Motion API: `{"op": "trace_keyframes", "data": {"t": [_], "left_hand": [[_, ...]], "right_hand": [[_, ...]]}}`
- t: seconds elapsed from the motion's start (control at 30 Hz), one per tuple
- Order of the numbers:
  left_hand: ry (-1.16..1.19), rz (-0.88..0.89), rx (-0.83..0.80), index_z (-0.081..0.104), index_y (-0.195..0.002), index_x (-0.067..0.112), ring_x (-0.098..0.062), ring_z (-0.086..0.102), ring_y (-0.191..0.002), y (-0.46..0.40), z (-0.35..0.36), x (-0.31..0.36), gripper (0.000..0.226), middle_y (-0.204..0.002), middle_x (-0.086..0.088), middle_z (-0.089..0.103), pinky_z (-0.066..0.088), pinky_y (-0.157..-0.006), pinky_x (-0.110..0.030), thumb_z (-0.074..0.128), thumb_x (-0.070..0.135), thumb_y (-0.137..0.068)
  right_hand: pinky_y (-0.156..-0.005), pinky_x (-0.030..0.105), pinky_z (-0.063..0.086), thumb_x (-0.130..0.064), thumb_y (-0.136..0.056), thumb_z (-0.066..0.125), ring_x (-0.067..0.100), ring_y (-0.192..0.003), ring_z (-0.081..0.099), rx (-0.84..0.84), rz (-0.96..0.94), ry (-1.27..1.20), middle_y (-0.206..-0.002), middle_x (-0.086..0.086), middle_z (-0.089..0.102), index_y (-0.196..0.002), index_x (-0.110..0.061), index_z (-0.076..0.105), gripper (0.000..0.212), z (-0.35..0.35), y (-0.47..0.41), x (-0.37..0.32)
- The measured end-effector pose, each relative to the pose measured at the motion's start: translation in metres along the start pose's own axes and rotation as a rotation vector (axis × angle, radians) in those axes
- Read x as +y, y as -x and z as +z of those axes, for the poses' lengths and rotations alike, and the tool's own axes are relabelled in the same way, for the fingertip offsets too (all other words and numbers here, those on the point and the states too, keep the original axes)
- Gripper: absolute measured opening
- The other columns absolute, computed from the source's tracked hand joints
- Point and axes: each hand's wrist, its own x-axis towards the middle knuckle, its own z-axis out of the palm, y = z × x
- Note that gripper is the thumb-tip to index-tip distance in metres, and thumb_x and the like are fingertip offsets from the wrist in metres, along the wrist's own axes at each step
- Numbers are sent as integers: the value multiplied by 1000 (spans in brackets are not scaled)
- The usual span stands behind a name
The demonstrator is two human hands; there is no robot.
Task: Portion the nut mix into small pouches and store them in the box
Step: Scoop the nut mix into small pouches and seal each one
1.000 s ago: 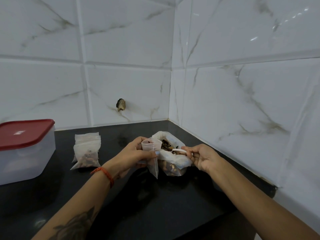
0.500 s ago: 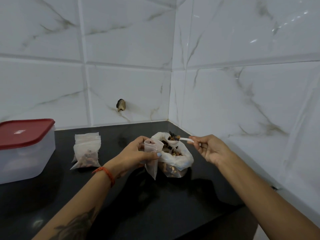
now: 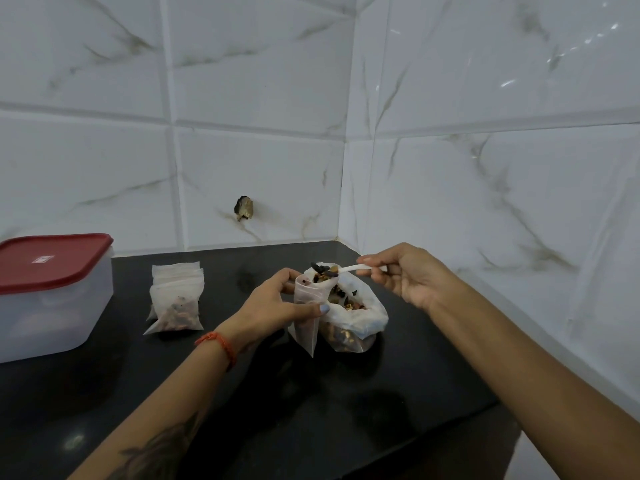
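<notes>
My left hand (image 3: 273, 306) grips a small clear pouch (image 3: 306, 317) upright with its mouth open, right beside the big bag of nut mix (image 3: 356, 317) on the black counter. My right hand (image 3: 405, 275) pinches a white plastic spoon (image 3: 349, 269) by its handle; the spoon's bowl carries nuts and raisins and hovers over the pouch's mouth. A filled pouch (image 3: 176, 311) leans against a stack of empty pouches (image 3: 176, 271) to the left. The clear storage box (image 3: 52, 313) with its red lid (image 3: 48, 261) on stands at the far left.
The black counter (image 3: 311, 403) ends at white marble-look tiled walls behind and on the right, meeting in a corner. A small dark hole (image 3: 244, 207) marks the back wall. The counter's front edge drops off at the lower right.
My right hand lifted the spoon out of the big bag with a load of nut mix and carried it up and left to the pouch's mouth. The left hand stayed holding the pouch.
</notes>
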Motion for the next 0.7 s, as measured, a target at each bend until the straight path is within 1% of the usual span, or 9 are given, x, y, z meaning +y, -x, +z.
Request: {"op": "trace_keyframes", "data": {"t": [0.1, 0.2, 0.27, 0.37, 0.4, 0.47, 0.53, 0.6, 0.7], "left_hand": [[-15, 7, -4, 59, -103, 27, -13, 62, -98, -1, 0, -2, 46, -101, 5, 65, 52, -88, -34, 85, 35, -65], [-27, 2, 4, 59, -103, 28, -14, 62, -99, -2, 0, -4, 55, -102, 5, 65, 51, -93, -39, 83, 45, -56], [-40, 5, 9, 59, -104, 28, -13, 62, -100, -3, 1, -5, 56, -102, 5, 65, 50, -94, -39, 83, 46, -55], [-47, 10, 18, 59, -103, 28, -11, 61, -99, -3, 2, -6, 51, -102, 6, 65, 50, -93, -37, 85, 41, -61], [-51, 11, 19, 59, -103, 28, -11, 61, -99, -4, 2, -6, 48, -102, 6, 64, 50, -93, -36, 85, 39, -64], [-59, 16, 19, 59, -103, 28, -10, 60, -100, -4, 2, -6, 47, -102, 6, 64, 49, -93, -36, 84, 39, -65], [-64, 20, 15, 59, -103, 28, -11, 61, -100, -4, 1, -6, 50, -103, 6, 64, 50, -93, -36, 84, 42, -63], [-58, 21, 14, 59, -102, 28, -11, 62, -100, -3, 1, -7, 54, -103, 6, 64, 50, -94, -37, 85, 46, -58], [-60, 19, 7, 58, -102, 29, -13, 64, -98, -4, 1, -7, 63, -103, 5, 64, 50, -94, -40, 84, 54, -49]], "right_hand": [[-39, 16, 48, 10, -79, 60, 13, -44, 64, 26, -62, 159, -61, 15, 68, -83, 10, 67, 8, 10, 2, -3], [-41, 19, 51, 8, -79, 62, 16, -45, 65, 61, -139, 309, -65, 16, 68, -83, 12, 66, 7, 21, 4, -6], [-50, 25, 57, 4, -79, 63, 18, -46, 63, 83, -195, 439, -69, 18, 67, -83, 11, 67, 9, 27, 7, -7], [-64, 33, 58, -2, -80, 63, 23, -52, 63, 59, -340, 727, -64, 13, 69, -82, 3, 70, 10, 37, 14, -9], [-65, 33, 59, -4, -81, 61, 24, -55, 65, 30, -407, 829, -64, 9, 69, -82, -1, 72, 11, 39, 18, -9], [-62, 23, 56, -8, -81, 60, 19, -58, 67, -14, -566, 1058, -67, -1, 69, -82, -12, 73, 14, 44, 25, -9], [-62, 12, 45, -12, -83, 60, 8, -60, 61, -26, -716, 1282, -80, -7, 71, -87, -19, 75, 17, 46, 31, -7], [-68, 16, 43, -17, -85, 61, 8, -75, 62, -30, -787, 1422, -94, -6, 73, -92, -23, 76, 17, 45, 35, -4], [-78, 22, 48, -19, -88, 61, 12, -88, 65, 1, -830, 1434, -98, -6, 74, -97, -24, 75, 18, 41, 40, 0]]}}
